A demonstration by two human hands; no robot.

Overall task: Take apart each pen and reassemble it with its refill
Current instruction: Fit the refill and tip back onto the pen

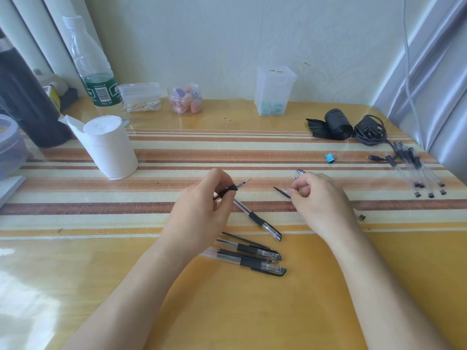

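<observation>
The left hand (199, 210) was in the middle of the frame. Its fingers were curled around 1 open pen (229, 190), right on the black grip. The pen's thin tip pointed up and to the right, and it had no cap on.

The right hand (321, 200) was just to the right of the middle, apart from the left hand. Its fingers were curled and pinched some small pen parts. A thin black piece (281, 192) stuck out to the left of the fingers, and a dark rounded end (300, 171) showed above them. I cannot tell just what these parts were.

A capped pen (262, 222) lay on the table (252, 311) between the 2 hands and a bit lower. Its near end reached under the left hand. Below it lay a small bunch of pens (252, 258), side by side, near the left arm. More pens sat in a pile of pens (414, 168) at the right edge of the frame. A tiny black bit (362, 217) lay alone just right of the right wrist.

A blue clip (329, 157) lay above the right hand. At the upper right sat a black roll (338, 123) and a coiled black cord (370, 130). A white paper roll (111, 147) stood at the left, with a water bottle (98, 72) behind it.
</observation>
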